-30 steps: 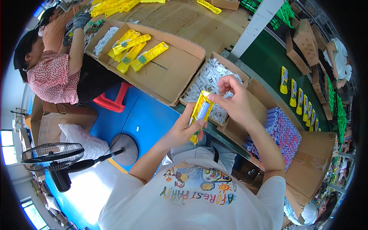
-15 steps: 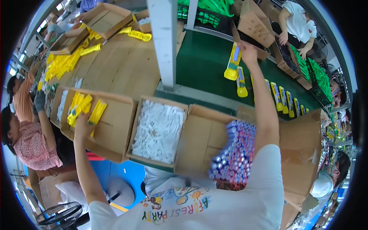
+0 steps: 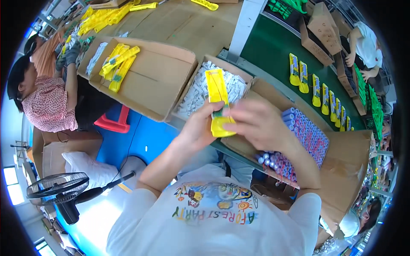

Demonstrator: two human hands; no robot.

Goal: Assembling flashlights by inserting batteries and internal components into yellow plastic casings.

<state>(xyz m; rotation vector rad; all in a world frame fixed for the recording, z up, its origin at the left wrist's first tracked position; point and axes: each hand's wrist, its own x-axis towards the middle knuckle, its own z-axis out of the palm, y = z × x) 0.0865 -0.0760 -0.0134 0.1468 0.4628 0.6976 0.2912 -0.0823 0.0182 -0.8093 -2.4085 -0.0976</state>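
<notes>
My left hand grips a long yellow plastic casing by its lower half, thumb on its face. A small green circuit board and thin wires show inside the casing. Close against its right side is my right hand, smeared by motion, so its finger pose and anything in it are unclear. Beneath the casing stands a cardboard box of small white plastic parts. Partly behind my right forearm, another box holds many purple-blue cylinders that look like batteries.
To the left, a cardboard box holds several yellow casings. A row of filled yellow casings lies on the green belt. A metal post rises beyond the boxes. Co-workers sit left and far right; a black fan stands lower left.
My left hand has lifted a yellow casing from the left box and brought it to the middle. My right hand has come back from the belt to meet it. The view has shifted.
</notes>
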